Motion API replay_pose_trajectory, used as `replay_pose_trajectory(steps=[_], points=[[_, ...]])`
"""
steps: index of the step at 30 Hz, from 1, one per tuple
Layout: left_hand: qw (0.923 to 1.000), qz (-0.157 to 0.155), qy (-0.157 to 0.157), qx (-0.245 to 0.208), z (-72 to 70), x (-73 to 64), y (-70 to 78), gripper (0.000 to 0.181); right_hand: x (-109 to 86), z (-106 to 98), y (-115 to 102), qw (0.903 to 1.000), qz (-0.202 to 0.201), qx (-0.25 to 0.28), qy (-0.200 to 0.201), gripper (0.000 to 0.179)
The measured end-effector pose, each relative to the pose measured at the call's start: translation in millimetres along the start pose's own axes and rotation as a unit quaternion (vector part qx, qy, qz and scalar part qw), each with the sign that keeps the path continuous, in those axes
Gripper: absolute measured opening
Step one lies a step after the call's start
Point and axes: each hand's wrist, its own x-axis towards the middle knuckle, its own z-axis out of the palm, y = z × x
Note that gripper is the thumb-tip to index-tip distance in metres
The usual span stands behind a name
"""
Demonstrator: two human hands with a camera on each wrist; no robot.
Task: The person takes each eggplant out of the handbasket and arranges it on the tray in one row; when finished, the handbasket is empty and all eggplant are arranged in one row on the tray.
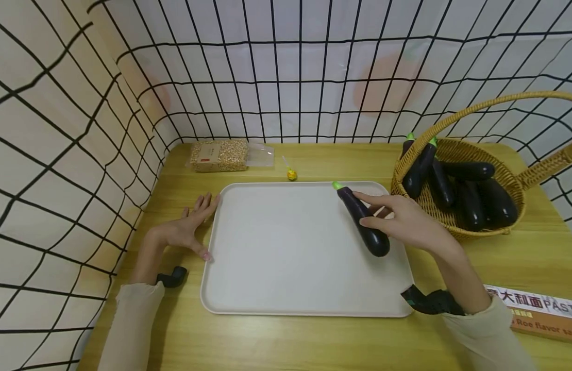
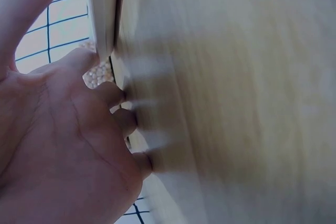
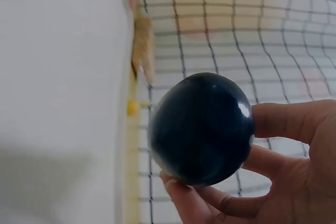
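Note:
My right hand (image 1: 397, 219) grips a dark purple eggplant (image 1: 362, 221) by its side, over the right part of a white tray (image 1: 290, 247). Its green stem end points to the back left. In the right wrist view the eggplant's round bottom end (image 3: 202, 129) faces the camera, with fingers and thumb around it. At the tray's left edge rests my left hand (image 1: 186, 229), fingers spread, thumb and index at the rim. The left wrist view shows the palm (image 2: 68, 135) with fingertips down on the wooden table.
A wicker basket (image 1: 518, 206) with several eggplants stands at the back right, its handle arching high. Behind the tray lie a bag of grains (image 1: 221, 156) and a small yellow lollipop (image 1: 291, 174). A pasta box (image 1: 541, 312) lies front right. Black wire mesh (image 1: 276, 82) surrounds the table.

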Motion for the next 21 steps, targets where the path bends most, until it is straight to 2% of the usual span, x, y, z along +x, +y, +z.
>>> replay_pose_trajectory(steps=[6,11,17,21], points=[[1.0000,0.001,-0.002,-0.002,-1.0,-0.3,-1.2,0.155,35.3,22.6,-15.4,0.9990,-0.017,0.037,-0.017,0.062],[1.0000,0.002,-0.001,-0.001,-0.4,-0.4,-1.8,0.155,65.6,47.0,-32.3,0.9960,-0.001,0.084,-0.030,0.064],[1.0000,0.002,0.002,-0.002,0.2,-0.3,-4.3,0.154,100.1,85.8,-63.9,0.9868,0.010,0.158,-0.037,0.064],[1.0000,0.003,0.003,-0.001,0.2,1.5,-4.7,0.154,120.6,115.6,-80.8,0.9848,-0.007,0.171,-0.033,0.062]])
